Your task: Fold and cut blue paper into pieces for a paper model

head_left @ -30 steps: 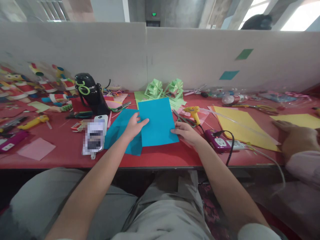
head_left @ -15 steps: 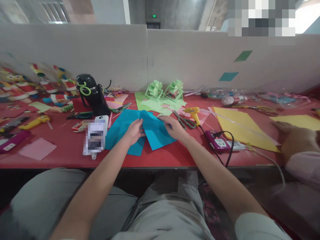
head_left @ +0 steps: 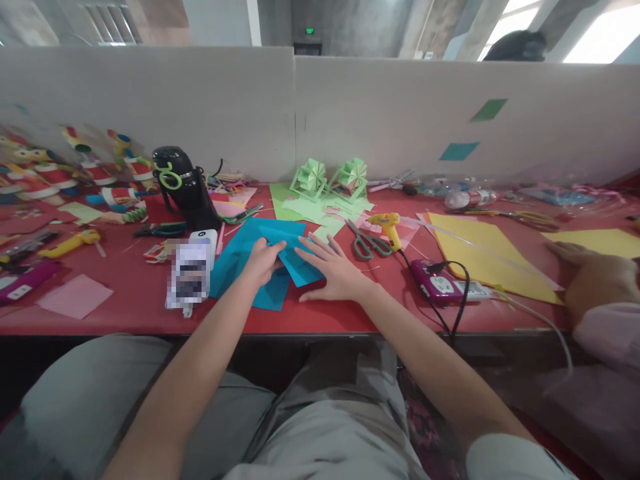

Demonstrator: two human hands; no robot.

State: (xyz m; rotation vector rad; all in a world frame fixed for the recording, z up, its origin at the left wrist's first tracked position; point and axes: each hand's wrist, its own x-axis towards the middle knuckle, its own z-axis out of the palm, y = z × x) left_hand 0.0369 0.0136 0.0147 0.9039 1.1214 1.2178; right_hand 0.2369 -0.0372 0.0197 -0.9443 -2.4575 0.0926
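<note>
A piece of blue paper [head_left: 301, 265] is pinched at its left part between the thumb and fingers of my left hand [head_left: 264, 260]. My right hand [head_left: 340, 270] is spread out at the right side of that piece, its fingertips close to the paper; whether they touch it I cannot tell. More blue paper [head_left: 235, 257] lies flat on the table underneath and to the left. Scissors [head_left: 369, 241] with dark handles rest beyond my right hand, beside a yellow glue gun [head_left: 390, 230].
Two green folded-paper lanterns [head_left: 311, 179] stand at the back. A phone [head_left: 191, 273] and a black bottle [head_left: 183, 187] are on the left. On the right are a purple power strip [head_left: 435, 280], yellow paper [head_left: 485, 260] and another person's hand [head_left: 597, 270].
My right hand has let go of the paper's right edge and spread its fingers. The held paper now looks smaller, its right part drawn in leftward. My left hand has shifted slightly left.
</note>
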